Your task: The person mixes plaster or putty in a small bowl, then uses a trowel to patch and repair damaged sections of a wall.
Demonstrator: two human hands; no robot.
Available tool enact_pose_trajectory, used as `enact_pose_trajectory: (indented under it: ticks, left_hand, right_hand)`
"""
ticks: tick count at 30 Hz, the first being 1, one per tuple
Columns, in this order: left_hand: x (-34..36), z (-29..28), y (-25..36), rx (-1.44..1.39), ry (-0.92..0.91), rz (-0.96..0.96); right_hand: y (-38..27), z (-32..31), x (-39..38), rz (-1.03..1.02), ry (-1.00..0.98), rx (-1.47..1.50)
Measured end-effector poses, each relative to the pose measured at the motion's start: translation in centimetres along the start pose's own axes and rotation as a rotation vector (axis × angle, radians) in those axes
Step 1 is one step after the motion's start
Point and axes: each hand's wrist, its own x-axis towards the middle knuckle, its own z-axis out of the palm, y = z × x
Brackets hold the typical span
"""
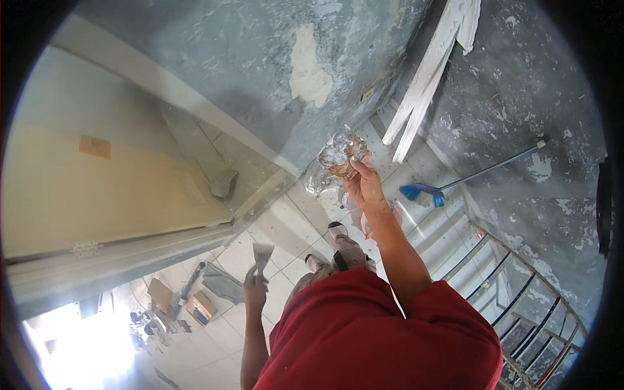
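Observation:
My left hand (255, 290) is closed around the handle of a putty knife (262, 254), its wide flat blade pointing up and away from me. Raised in front of the grey wall, my right hand (364, 186) grips a flat, roughly square piece (340, 148) smeared with white and brown; what it is made of I cannot tell. Beside it, a bare pale patch (310, 68) shows where paint is gone from the wall. Crumpled clear plastic (316, 177) is seen just below the held piece. Something pink (371, 227) is partly hidden behind my right forearm.
A blue broom (424, 192) leans against the right wall. Long white boards (430, 81) stand in the corner. A ladder (530, 305) is at the lower right. A yellowish door (104, 188) is on the left; a cardboard box (201, 308) and tools lie on the tiled floor.

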Motion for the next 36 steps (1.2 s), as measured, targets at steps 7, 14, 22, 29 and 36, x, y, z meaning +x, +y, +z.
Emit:
enact_pose_trajectory:
  ticks: [7, 14, 22, 29, 36]
  left_hand:
    - [-1.1, -0.1, 8.1, -0.188, -0.102, 0.214]
    - [-0.3, 2.8, 5.1, -0.553, -0.185, 0.057]
    - [1.7, 7.6, 0.3, -0.706, -0.332, -0.449]
    - [5.7, 12.3, -7.7, -0.543, -0.475, -0.547]
    - [11.7, 18.1, -15.3, -0.305, -0.308, -0.596]
  right_hand:
    - [-0.8, -2.4, -2.7, -0.114, 0.264, -0.496]
    - [-2.6, -15.0, -7.7, -0.247, 0.483, -1.471]
    - [5.5, -16.0, -19.3, 0.069, 0.821, -0.815]
    - [12.3, -21.7, -22.8, 0.338, 0.973, -0.932]
    - [14.9, -35.0, -18.2, 0.409, 0.985, -1.762]
